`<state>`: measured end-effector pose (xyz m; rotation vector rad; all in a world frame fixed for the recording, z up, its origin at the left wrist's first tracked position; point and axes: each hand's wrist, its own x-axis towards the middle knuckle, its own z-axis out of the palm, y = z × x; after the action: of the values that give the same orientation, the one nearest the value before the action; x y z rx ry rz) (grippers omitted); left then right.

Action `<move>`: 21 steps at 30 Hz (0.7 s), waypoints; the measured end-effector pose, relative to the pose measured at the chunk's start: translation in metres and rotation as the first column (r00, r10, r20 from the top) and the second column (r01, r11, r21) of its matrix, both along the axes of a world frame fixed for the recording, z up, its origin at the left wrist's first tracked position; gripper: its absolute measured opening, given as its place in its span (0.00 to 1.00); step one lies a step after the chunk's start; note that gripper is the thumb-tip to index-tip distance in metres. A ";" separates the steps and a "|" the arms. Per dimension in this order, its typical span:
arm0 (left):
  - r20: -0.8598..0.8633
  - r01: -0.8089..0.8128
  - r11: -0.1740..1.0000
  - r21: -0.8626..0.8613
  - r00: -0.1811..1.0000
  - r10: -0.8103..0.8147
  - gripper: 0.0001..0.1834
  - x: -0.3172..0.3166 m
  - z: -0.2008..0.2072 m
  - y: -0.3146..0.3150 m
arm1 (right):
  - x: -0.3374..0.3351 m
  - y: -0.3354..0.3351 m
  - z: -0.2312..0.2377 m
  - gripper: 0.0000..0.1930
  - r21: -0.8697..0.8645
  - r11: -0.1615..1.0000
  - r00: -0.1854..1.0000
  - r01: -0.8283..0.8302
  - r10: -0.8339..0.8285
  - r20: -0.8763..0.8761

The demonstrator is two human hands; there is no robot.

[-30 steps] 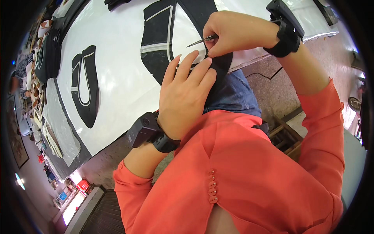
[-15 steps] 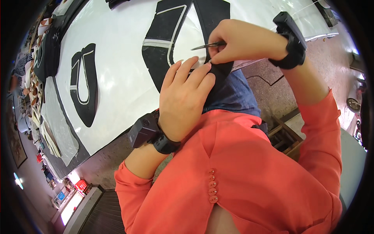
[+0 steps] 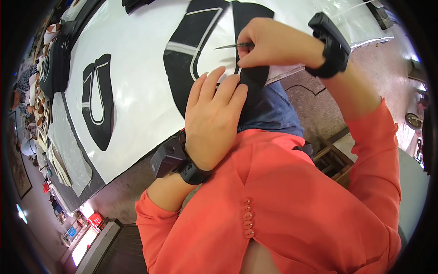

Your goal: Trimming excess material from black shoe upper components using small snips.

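Observation:
A black shoe-upper piece (image 3: 180, 75) with a U-shaped opening lies at the table's near edge, white tape running along the opening's rim. My left hand (image 3: 215, 107) rests flat on its near curved part, fingers extended and slightly apart. Over the right arm of the piece, my right hand (image 3: 255, 43) is closed around a slim pointed metal tool (image 3: 228, 46), whose tip points left over the opening. That hand's thumb and fingertip meet at the opening's inner edge, by the white tape. Whether they also pinch the tape is hidden.
A second, similar black upper piece (image 3: 104, 107) lies to the left on the white-covered table (image 3: 139, 91). Black pieces (image 3: 57, 68) are stacked at the far left, beside a translucent sheet (image 3: 70, 141). A wooden stool frame (image 3: 331, 157) stands at the lower right.
My right hand has moved a little left and away from me along the opening's edge, still with the pointed tool. My left hand has barely shifted. More white tape shows between the hands.

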<state>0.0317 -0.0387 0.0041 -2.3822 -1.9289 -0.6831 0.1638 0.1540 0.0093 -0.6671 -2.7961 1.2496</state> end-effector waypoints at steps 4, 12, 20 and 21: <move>-0.039 0.050 0.998 -0.045 0.998 -0.051 0.14 -0.008 0.002 -0.001 | 0.006 -0.028 0.002 0.13 -0.066 0.982 0.984 0.178 -0.177 0.017; -0.051 0.104 0.994 -0.023 0.993 -0.105 0.12 -0.009 0.000 0.001 | -0.006 -0.001 0.023 0.13 0.179 0.980 0.993 -0.089 0.073 0.097; -0.060 0.093 0.995 -0.017 0.994 -0.094 0.12 -0.009 -0.003 0.000 | -0.008 0.003 0.021 0.15 0.036 0.999 0.994 -0.003 -0.002 0.113; -0.037 0.075 0.997 -0.016 0.996 -0.076 0.16 -0.008 -0.003 0.000 | -0.008 0.003 0.018 0.15 0.059 0.998 0.994 -0.008 0.002 0.112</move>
<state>0.0237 -0.0383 0.0010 -2.4692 -1.8447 -0.6250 0.1562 0.1571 0.0277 -0.7497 -2.9132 1.1596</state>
